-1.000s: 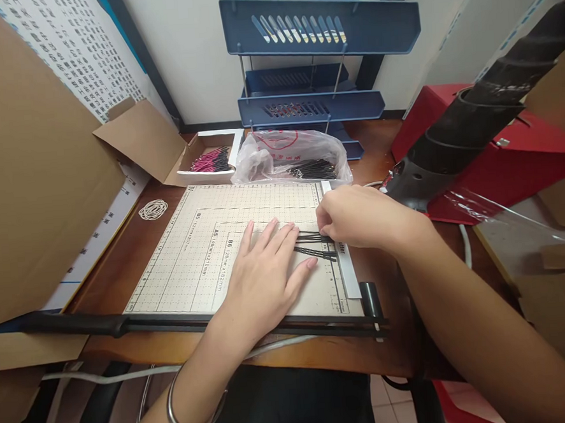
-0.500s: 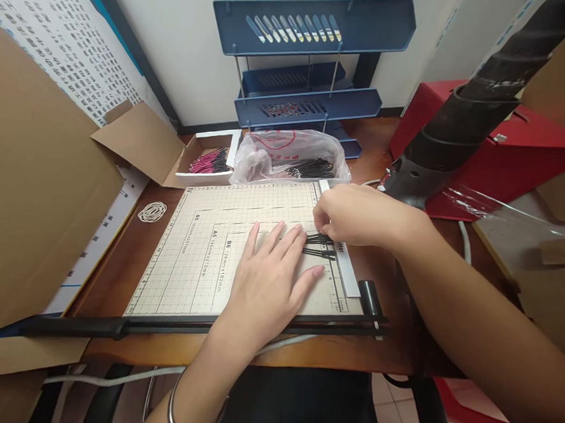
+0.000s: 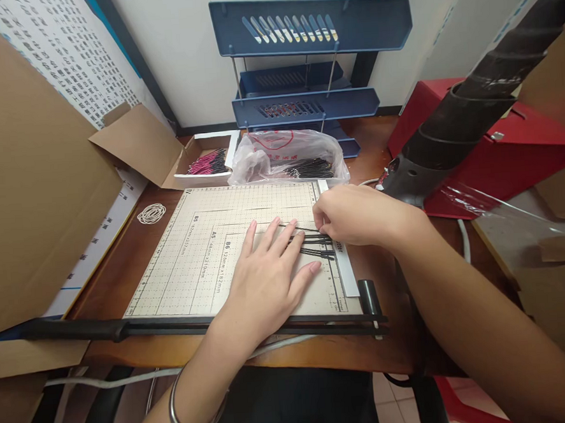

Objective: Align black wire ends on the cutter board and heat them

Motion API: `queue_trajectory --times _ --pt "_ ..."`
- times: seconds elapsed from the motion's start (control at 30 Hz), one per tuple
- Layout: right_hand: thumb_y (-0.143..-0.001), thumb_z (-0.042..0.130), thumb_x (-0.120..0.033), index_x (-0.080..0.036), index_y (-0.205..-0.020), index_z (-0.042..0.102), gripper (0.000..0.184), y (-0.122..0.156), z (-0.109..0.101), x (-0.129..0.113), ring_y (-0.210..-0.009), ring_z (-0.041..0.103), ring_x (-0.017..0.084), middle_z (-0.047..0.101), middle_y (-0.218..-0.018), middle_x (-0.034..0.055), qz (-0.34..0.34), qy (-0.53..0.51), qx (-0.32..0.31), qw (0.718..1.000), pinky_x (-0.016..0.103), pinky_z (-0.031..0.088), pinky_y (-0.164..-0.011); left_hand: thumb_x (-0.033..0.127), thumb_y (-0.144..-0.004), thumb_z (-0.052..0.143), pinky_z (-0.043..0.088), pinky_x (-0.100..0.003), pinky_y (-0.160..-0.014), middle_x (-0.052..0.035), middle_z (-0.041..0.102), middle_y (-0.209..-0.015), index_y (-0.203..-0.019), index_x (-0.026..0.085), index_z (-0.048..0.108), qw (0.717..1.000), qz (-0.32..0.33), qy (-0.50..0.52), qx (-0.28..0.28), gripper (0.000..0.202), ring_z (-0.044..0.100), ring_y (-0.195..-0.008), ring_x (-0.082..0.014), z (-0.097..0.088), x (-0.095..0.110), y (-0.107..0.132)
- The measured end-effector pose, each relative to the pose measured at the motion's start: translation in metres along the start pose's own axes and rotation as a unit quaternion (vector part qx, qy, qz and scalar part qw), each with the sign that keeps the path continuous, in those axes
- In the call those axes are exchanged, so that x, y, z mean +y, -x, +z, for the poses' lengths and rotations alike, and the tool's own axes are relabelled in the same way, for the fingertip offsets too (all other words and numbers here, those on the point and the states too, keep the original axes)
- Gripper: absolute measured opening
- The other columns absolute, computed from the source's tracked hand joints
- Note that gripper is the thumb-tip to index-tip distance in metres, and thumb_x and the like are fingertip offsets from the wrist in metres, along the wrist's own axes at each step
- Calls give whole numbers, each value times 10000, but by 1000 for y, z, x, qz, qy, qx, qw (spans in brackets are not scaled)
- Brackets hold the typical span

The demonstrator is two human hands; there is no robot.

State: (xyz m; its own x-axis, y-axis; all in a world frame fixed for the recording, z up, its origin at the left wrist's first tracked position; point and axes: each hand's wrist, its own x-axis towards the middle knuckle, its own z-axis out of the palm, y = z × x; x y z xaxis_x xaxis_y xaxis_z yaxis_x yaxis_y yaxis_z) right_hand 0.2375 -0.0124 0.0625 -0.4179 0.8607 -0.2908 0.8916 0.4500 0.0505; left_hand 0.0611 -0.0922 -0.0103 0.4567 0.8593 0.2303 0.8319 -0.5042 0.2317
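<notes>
My left hand (image 3: 267, 273) lies flat, fingers spread, on the gridded board of a paper cutter (image 3: 171, 269). Beneath its fingers run several thin black cords (image 3: 318, 254), lined up side by side with their right ends near the white edge guide (image 3: 346, 275). My right hand (image 3: 359, 213) is closed in a pinch at that guide, on the end of one black cord (image 3: 302, 227) that stretches left toward the left fingertips. The cutter's black blade arm (image 3: 174, 324) is down along the near edge, partly covered by my left forearm.
Behind the cutter stand an open cardboard box (image 3: 177, 162) of pink and black cords (image 3: 207, 162) and a plastic bag (image 3: 255, 159) of black ones. A coil of white cord (image 3: 151, 214) lies left. A blue rack (image 3: 309, 28), red box (image 3: 536, 138) and black tube (image 3: 468, 114) stand around.
Another black cord now shows between my left fingertips and my right hand. My left fingers have shifted slightly left; the right hand stays pinched at the guide.
</notes>
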Motion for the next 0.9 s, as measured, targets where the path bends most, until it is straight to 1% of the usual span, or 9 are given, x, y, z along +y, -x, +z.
queue_trajectory --times 0.13,0.2,0.3,0.37,0.43,0.5,0.57,0.73,0.9 --pt "-808 486 -92 -180 -844 738 269 -1 0 -1 -752 663 231 748 -879 97 0 6 -18 1000 300 331 -577 505 -1064 428 194 -616 -1277 -89 502 -1574 -1480 159 536 1000 6 -4 2 552 390 -1511 -345 2 -2 -1" --pt "-808 494 -93 -177 -832 730 251 0 -1 0 -754 658 225 744 -877 94 -4 10 -21 1000 296 321 -576 457 -1077 419 227 -607 -1269 -87 526 -1557 -1477 153 530 999 5 -15 32 515 425 -1492 -327 4 -4 -3" --pt "-842 496 -127 -180 -827 721 231 4 -3 2 -753 641 210 738 -883 83 -20 2 4 1000 293 312 -583 332 -1062 481 272 -614 -1242 -90 589 -1501 -1411 156 583 995 9 -39 93 404 502 -1429 -325 4 -8 -11" --pt "-875 491 -161 -190 -859 725 236 7 -4 4 -758 630 198 738 -892 67 -40 -21 31 999 291 319 -599 281 -1028 556 280 -629 -1229 -76 688 -1375 -1301 180 657 992 22 -43 119 309 589 -1327 -320 3 -11 -17" --pt "-884 488 -163 -202 -890 733 248 10 -6 5 -766 622 183 738 -891 49 -64 -46 47 996 286 331 -619 251 -1006 597 280 -634 -1222 -36 781 -1134 -1121 207 725 990 33 -40 132 178 685 -1133 -279 1 -14 -21" --pt "-865 488 -133 -209 -880 740 264 12 -7 6 -743 612 164 734 -856 31 -86 -64 46 993 282 334 -625 244 -1001 608 285 -640 -1211 3 783 -907 -967 222 743 988 36 -36 145 141 712 -935 -230 -1 -16 -22" --pt "-844 499 -112 -214 -850 742 263 12 -8 6 -708 595 145 725 -814 17 -99 -79 43 991 276 335 -620 247 -1001 614 299 -648 -1196 18 759 -814 -922 226 746 986 38 -31 162 155 702 -840 -206 -2 -18 -21" --pt "-843 545 -131 -256 -891 770 262 14 -10 4 -740 596 128 724 -803 -5 -125 -125 60 982 258 341 -627 219 -996 615 310 -656 -1181 18 748 -790 -941 219 753 982 38 -22 184 148 695 -794 -192 -3 -20 -15" --pt "-859 592 -225 -251 -789 765 188 16 -13 0 -669 554 118 698 -719 -16 -127 -130 66 981 267 329 -619 247 -1002 617 274 -639 -1204 14 766 -816 -931 219 756 981 36 4 190 159 709 -821 -190 -7 -20 -12"
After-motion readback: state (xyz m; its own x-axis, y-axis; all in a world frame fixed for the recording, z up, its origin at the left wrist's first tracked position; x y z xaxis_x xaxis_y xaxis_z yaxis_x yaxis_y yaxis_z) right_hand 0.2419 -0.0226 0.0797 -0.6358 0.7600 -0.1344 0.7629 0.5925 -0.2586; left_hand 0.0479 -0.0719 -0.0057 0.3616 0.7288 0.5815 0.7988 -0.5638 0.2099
